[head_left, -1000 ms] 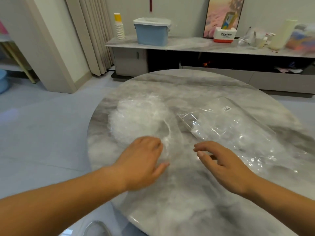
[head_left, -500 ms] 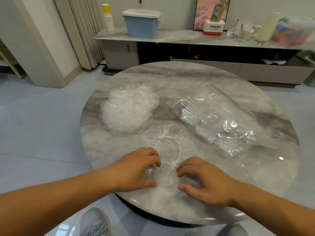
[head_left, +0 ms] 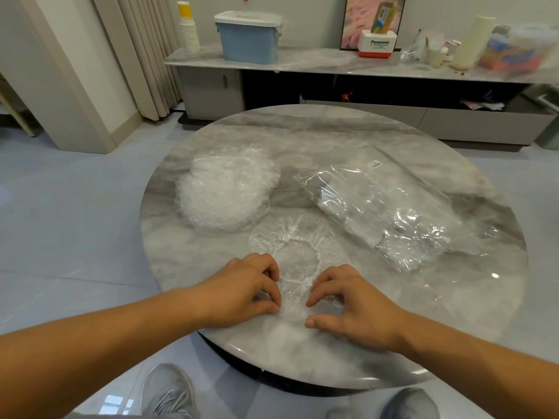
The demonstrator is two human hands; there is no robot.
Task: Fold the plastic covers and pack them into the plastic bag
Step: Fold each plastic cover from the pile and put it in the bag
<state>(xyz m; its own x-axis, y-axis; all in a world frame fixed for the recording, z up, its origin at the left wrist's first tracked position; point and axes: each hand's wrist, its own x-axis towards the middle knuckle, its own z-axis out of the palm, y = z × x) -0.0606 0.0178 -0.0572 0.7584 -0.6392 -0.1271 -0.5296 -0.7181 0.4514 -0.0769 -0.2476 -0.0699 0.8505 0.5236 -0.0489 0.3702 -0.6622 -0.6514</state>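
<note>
One clear plastic cover (head_left: 298, 252) with a white elastic rim lies spread flat on the round marble table (head_left: 332, 137), near the front edge. My left hand (head_left: 242, 293) pinches its near left edge with curled fingers. My right hand (head_left: 354, 303) pinches its near right edge. A heap of crumpled covers (head_left: 225, 189) sits at the back left. The clear plastic bag (head_left: 390, 207) lies at the right, with some folded plastic inside its near end.
A low marble-topped cabinet (head_left: 317, 63) runs along the far wall with a blue bin (head_left: 248, 37), stacked paper cups (head_left: 189, 28) and a Panasonic box (head_left: 376, 45). Curtains hang at the left. My shoes (head_left: 169, 391) show below the table edge.
One cover came off the heap and now lies spread near the front edge. Both hands drew back toward me and closed on its near edge. The view pulled back from the table.
</note>
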